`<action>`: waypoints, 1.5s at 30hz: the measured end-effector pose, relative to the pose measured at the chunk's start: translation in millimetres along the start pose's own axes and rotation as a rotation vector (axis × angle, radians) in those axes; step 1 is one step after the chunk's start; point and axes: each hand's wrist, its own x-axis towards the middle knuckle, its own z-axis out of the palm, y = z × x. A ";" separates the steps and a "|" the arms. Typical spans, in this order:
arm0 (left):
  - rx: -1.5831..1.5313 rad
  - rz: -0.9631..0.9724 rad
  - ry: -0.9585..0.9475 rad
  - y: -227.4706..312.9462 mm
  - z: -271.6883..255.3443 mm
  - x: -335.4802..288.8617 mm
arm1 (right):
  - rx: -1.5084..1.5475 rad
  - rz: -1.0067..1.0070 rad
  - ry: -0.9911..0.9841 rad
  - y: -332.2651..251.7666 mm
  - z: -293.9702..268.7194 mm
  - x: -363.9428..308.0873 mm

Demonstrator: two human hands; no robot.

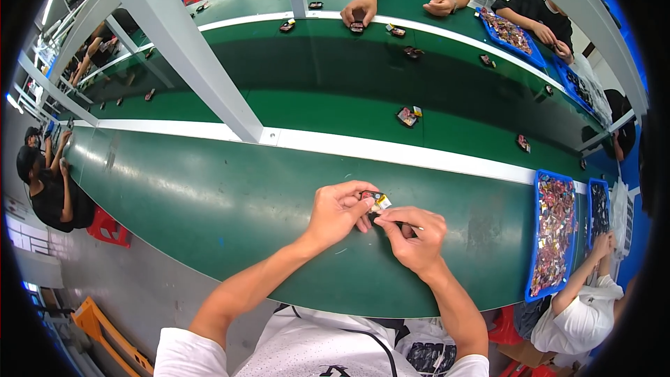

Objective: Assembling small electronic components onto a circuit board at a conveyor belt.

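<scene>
Over the green worktable, my left hand (336,211) is closed on a small black electronic housing with reddish parts inside. A yellow-and-white piece (381,201), like a small battery, sticks out at its upper right side. My right hand (419,239) meets it from the right, thumb and fingertips pinched close to the housing's lower edge. A slim dark tool (410,225) lies in that hand's grip; its working end is hidden by the fingers, so I cannot tell its exact kind.
Beyond a white rail (391,158), the green conveyor belt (314,108) carries several similar housings, one (408,116) fairly near. A blue tray (533,251) of small parts stands to the right. A slanting white post (188,49) rises at left. Co-workers sit across and to both sides.
</scene>
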 end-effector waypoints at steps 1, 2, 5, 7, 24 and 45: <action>0.003 -0.001 0.015 0.3 0.3 2.9 | -0.007 -0.012 0.008 0.7 0.2 0.9; 0.007 -0.002 0.035 1.1 -0.2 5.5 | -0.009 -0.025 0.013 0.9 0.7 1.8; 0.068 -0.005 0.172 19.8 -12.4 30.4 | -0.008 0.032 0.124 1.1 -1.1 4.0; 0.143 0.082 0.278 36.2 -30.6 62.6 | -0.024 0.031 0.174 5.4 -5.2 5.0; 0.836 0.145 0.133 66.4 -28.1 190.5 | -0.107 -0.050 0.112 4.0 -5.1 2.6; 0.846 -0.069 0.182 67.7 -17.4 177.9 | -0.108 -0.041 0.115 5.0 -3.0 3.2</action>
